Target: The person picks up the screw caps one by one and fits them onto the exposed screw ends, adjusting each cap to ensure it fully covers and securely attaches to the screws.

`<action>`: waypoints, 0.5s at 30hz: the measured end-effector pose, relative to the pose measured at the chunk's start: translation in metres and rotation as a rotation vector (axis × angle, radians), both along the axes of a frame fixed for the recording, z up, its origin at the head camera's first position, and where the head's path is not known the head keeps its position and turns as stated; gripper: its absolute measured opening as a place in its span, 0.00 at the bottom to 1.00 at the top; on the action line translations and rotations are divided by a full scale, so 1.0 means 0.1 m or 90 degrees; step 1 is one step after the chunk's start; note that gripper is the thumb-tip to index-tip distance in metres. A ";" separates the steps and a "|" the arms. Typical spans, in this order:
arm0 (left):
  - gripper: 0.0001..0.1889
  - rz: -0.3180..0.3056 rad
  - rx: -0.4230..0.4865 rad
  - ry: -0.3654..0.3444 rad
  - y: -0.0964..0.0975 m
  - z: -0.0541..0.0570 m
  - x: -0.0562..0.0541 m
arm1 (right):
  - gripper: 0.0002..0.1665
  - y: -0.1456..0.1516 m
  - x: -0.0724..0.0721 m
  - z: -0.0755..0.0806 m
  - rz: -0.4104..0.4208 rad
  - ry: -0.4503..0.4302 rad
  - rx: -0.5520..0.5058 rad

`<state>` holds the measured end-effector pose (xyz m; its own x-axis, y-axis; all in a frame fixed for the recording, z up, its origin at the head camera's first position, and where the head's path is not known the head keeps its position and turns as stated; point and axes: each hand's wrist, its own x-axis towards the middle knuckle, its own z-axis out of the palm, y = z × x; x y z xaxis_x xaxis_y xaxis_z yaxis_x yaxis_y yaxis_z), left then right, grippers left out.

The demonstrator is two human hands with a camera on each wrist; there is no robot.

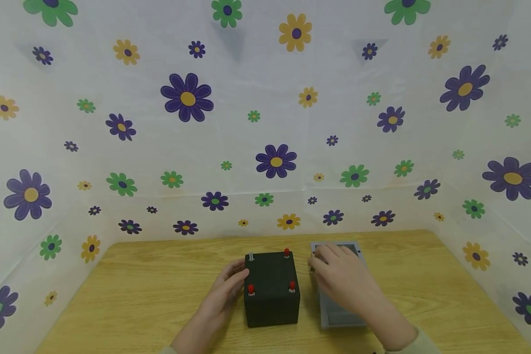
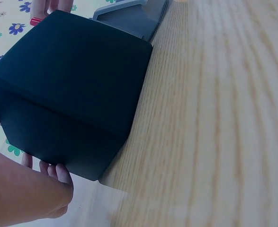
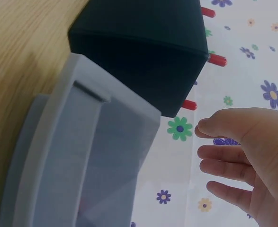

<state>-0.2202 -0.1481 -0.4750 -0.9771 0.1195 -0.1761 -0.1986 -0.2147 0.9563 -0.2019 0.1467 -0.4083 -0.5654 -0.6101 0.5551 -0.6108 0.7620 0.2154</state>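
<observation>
A black box [image 1: 272,275] stands on the wooden table, with three red-capped posts and one bare metal post [image 1: 250,256] at its top corners. My left hand [image 1: 221,295] rests against the box's left side, its thumb at the top edge. The left wrist view shows several fingertips [image 2: 63,174] touching a side face. Right of the box lies a grey tray [image 1: 342,322] with a raised rim. My right hand [image 1: 342,280] is over the tray's far left part, fingers bent loosely. No object shows between the right fingers [image 3: 226,170] in the right wrist view.
The wooden table [image 1: 159,285] extends on both sides of the box and tray. White flower-printed sheeting [image 1: 230,142] encloses the table at the back, left and right.
</observation>
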 end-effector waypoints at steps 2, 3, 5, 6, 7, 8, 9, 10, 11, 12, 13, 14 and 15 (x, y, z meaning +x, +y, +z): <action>0.26 0.001 0.000 0.001 0.00 0.00 0.00 | 0.18 0.02 0.00 -0.02 -0.002 -0.002 -0.001; 0.26 0.002 0.000 0.000 0.00 0.00 0.00 | 0.18 0.03 0.00 -0.03 -0.004 -0.004 -0.001; 0.26 0.002 -0.002 0.002 0.00 0.00 -0.01 | 0.17 0.04 0.00 -0.04 -0.009 -0.012 -0.001; 0.26 0.001 -0.002 0.002 0.00 0.00 0.00 | 0.16 0.05 0.00 -0.05 -0.013 -0.018 -0.001; 0.26 0.002 -0.003 0.002 0.00 0.01 0.00 | 0.16 0.06 0.00 -0.06 -0.016 -0.025 -0.001; 0.26 0.002 -0.003 0.001 0.00 0.01 0.00 | 0.15 0.07 0.01 -0.06 -0.020 -0.031 0.001; 0.26 0.002 -0.005 0.001 0.00 0.00 -0.01 | 0.15 0.07 0.01 -0.06 -0.023 -0.037 0.002; 0.26 0.003 -0.005 0.000 0.00 0.01 -0.01 | 0.14 0.08 0.01 -0.07 -0.024 -0.041 0.002; 0.26 0.004 -0.004 0.001 0.00 0.01 -0.01 | 0.14 0.09 0.01 -0.07 -0.026 -0.044 0.003; 0.26 0.006 -0.003 -0.001 0.00 0.01 -0.01 | 0.14 0.09 0.02 -0.08 -0.027 -0.049 0.004; 0.26 0.007 -0.002 0.000 0.00 0.01 -0.01 | 0.14 0.10 0.02 -0.08 -0.029 -0.051 0.005; 0.25 0.009 -0.001 -0.002 0.00 0.01 -0.01 | 0.14 0.10 0.03 -0.09 -0.029 -0.052 0.004; 0.25 0.009 -0.001 -0.001 0.00 0.01 -0.01 | 0.14 0.11 0.03 -0.10 -0.029 -0.053 0.003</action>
